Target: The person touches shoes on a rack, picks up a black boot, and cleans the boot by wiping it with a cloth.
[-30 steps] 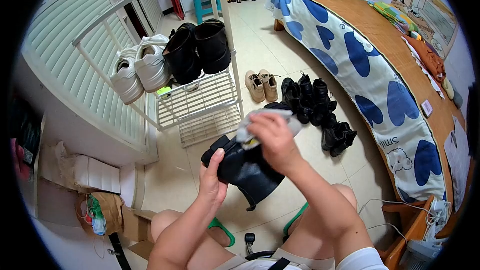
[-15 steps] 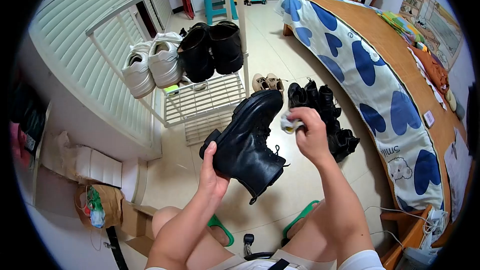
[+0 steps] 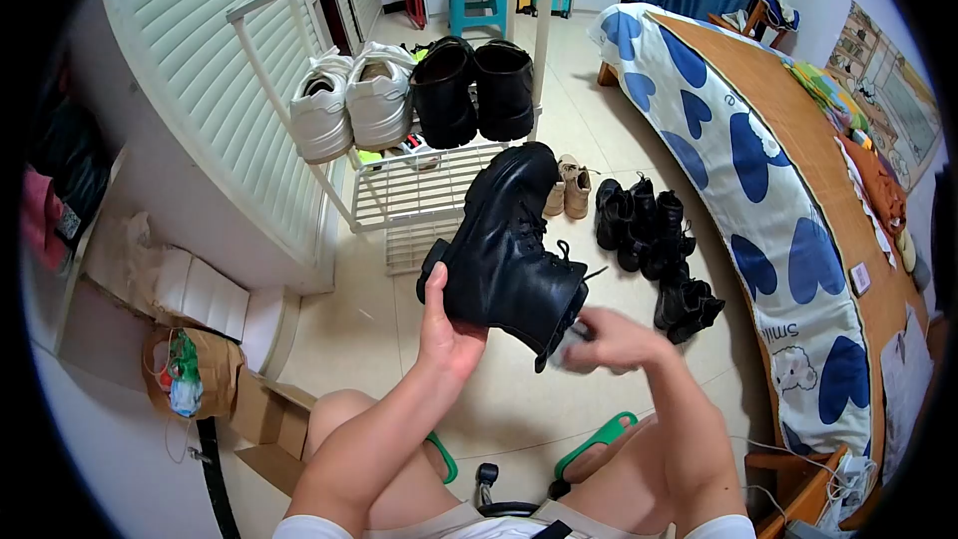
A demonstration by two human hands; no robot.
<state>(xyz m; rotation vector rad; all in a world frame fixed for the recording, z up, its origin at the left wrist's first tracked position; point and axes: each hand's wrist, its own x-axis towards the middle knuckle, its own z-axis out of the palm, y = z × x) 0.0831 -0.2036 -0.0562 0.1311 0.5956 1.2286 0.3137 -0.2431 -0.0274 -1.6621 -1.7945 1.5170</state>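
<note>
A black lace-up ankle boot [image 3: 504, 250] is held up in front of me, toe pointing up and away, its opening tilted down to the right. My left hand [image 3: 451, 337] grips it from below at the heel, thumb along the back. At the boot's opening is my right hand [image 3: 621, 341], smeared by motion, fingers closed on a crumpled whitish cloth [image 3: 576, 349]. The cloth is partly hidden behind the boot's collar and fingers, so I cannot tell whether it touches the leather. Laces hang loose near the boot's top.
A white metal shoe rack [image 3: 351, 212] ahead carries white sneakers [image 3: 379, 105] and black shoes [image 3: 444, 95]. Tan shoes [image 3: 576, 190] and several black boots [image 3: 639, 230] stand on the floor. A bed [image 3: 738, 170] runs along the right; a cardboard box [image 3: 269, 419] sits lower left.
My right hand with the cloth has moved down from beside the boot's toe to its opening. The boot stays in my left hand; the view has shifted slightly.
</note>
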